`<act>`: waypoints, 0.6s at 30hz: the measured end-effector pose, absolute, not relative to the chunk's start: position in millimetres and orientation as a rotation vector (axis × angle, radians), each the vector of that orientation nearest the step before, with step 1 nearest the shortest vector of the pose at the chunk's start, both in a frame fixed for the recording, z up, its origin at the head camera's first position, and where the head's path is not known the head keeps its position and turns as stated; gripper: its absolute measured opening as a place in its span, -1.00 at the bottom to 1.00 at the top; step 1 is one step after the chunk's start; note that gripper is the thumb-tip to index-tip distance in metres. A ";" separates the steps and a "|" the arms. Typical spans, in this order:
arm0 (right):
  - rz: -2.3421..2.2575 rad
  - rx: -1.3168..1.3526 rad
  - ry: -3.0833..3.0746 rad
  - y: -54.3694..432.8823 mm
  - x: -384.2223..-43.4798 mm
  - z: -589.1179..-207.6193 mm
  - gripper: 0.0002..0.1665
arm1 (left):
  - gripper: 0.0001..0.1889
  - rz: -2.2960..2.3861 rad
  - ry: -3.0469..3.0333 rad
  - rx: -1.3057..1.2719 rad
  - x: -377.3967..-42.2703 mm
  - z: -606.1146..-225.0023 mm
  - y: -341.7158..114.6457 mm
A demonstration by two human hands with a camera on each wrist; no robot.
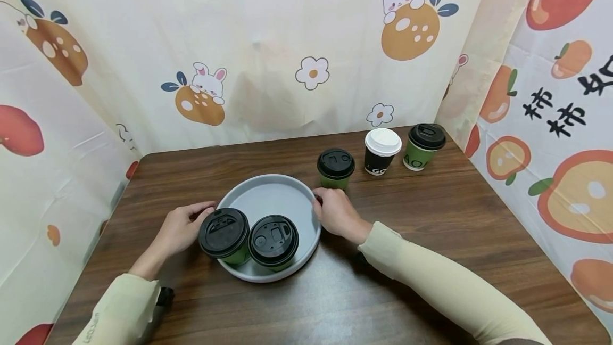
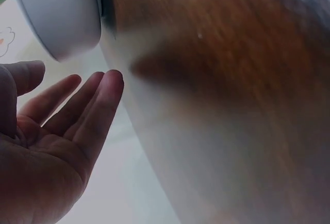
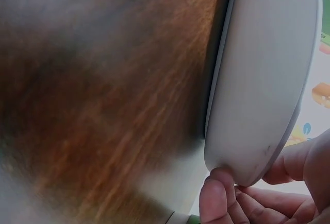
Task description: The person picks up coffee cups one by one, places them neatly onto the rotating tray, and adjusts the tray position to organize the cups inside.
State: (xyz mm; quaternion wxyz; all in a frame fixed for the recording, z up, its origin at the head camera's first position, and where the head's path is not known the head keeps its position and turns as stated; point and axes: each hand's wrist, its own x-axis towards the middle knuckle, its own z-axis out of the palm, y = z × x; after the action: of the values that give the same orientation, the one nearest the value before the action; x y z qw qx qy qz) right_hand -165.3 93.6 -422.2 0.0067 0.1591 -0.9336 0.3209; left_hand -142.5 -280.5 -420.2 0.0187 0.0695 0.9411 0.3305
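Thumb and fingers of my right hand (image 1: pixel 341 216) pinch the right rim of a round grey tray (image 1: pixel 275 196), my wrist bent inward at the end of a forearm that slants in from the lower right. My left hand (image 1: pixel 179 230) is at the tray's left side, back upward, fingers pointing at the rim, thumb and fingers apart; the forearm comes up from the lower left. Both arms wear pale yellow-green sleeves (image 1: pixel 431 276).

From the head view I could take my left fingertips to be on the rim, but the left wrist view shows a gap between them and the tray's wall. The right wrist view shows what the head view hides: one fingertip pressed low on the wall, the thumb up at the edge, and small dark marks (image 3: pixel 268 149) on the grey surface.

Only from above do the cups show whole. On the tray's near-left part, side by side, are a left green cup (image 1: pixel 224 233) and a right green cup (image 1: pixel 274 241), both black-lidded. On the brown wood-grain table (image 1: pixel 431 206), a third green cup (image 1: pixel 336 168) stands just beyond my right hand; farther right are a white-lidded black cup (image 1: pixel 381 151) and another black-lidded green cup (image 1: pixel 423 146).
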 end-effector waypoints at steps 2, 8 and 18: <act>1.012 0.496 -2.922 94.2 -164.8 -422.4 -0.69 | -0.57 1.016 2.932 0.222 -141.8 -419.7 -281.8; 0.990 0.519 -2.907 95.6 -163.7 -423.5 -0.70 | -0.55 0.984 2.967 0.231 -138.7 -418.2 -285.7; 0.983 0.502 -2.912 97.5 -160.5 -422.9 -0.73 | -0.53 0.923 3.039 0.265 -134.6 -417.6 -291.1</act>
State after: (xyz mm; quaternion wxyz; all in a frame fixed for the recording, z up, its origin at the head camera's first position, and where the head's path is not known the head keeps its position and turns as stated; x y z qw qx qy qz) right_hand -160.5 97.5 -422.9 0.0139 0.1612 -0.9350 0.3156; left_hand -134.6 -291.1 -417.6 -0.0228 0.0831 0.9533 0.2896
